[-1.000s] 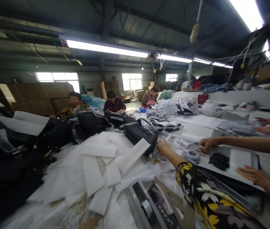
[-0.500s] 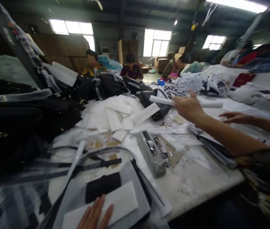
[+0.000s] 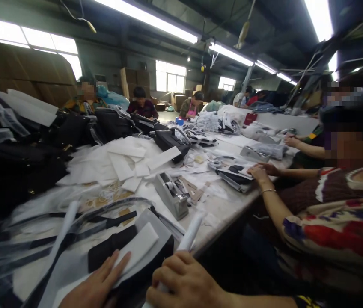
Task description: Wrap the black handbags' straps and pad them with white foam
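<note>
My left hand lies flat with its fingers stretched out on a white foam sheet. The sheet rests on a dark bag part wrapped in clear plastic at the table's near edge. My right hand is closed around a rolled white foam sheet, which sticks up and away from it beside the bag part. A black strap piece lies next to the flat sheet.
A grey tape dispenser stands mid-table. White foam sheets are piled behind it, with black bags at the left and back. A co-worker's arm at my right reaches over a wrapped bag. Several other people sit further along.
My right hand has come back from the far reach with a rolled foam sheet in it, now at the near edge. The view swung right and down; my left hand stays on the flat sheet.
</note>
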The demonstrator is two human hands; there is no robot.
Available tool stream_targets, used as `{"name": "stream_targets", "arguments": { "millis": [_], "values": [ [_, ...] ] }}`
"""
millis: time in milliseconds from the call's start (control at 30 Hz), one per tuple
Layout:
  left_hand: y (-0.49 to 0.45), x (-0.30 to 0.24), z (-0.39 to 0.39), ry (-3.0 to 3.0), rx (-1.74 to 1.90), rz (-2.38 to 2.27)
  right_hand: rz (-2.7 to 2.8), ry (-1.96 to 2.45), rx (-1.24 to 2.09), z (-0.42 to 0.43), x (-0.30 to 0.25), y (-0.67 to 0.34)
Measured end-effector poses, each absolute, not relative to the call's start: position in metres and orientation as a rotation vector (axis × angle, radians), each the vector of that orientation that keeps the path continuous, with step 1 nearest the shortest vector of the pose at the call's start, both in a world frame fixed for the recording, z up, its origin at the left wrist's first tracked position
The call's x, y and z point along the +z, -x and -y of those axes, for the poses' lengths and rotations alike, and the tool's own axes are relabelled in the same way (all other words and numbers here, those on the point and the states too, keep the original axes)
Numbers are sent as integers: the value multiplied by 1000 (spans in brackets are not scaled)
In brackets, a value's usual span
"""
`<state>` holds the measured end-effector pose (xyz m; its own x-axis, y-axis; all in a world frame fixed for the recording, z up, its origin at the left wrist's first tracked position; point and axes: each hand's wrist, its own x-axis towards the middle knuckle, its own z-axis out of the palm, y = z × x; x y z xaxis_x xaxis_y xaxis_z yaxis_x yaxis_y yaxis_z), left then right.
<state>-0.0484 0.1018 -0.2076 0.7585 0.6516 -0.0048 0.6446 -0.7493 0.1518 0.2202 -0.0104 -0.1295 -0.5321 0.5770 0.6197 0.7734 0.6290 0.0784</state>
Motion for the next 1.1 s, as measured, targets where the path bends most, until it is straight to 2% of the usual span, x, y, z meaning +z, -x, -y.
{"name": "stream_targets", "arguments": {
  "millis": [200,600,700,800,900,967,1033,1100],
  "values": [
    [32,-151,-94,-2609,-91,-1096,2432,1212,-226,29,-166,-167],
    [29,-140,-92,-2541,-74,-1121,2241,1117,-145,-6,-222,-130],
    [30,-142,-86,-2531,-46,-1153,2140,949,114,-6,-234,-139],
    [32,-146,-77,-2563,14,-1179,1931,794,535,-8,-237,-148],
    [34,-153,-69,-2621,104,-1193,1654,809,940,-10,-229,-155],
    [36,-160,-64,-2673,154,-1175,1578,835,1068,-7,-219,-161],
    [39,-169,-61,-2743,195,-1155,1652,854,990,-1,-207,-171],
    [40,-178,-59,-2823,238,-1146,1817,844,675,5,-193,-187]
  ]
}}
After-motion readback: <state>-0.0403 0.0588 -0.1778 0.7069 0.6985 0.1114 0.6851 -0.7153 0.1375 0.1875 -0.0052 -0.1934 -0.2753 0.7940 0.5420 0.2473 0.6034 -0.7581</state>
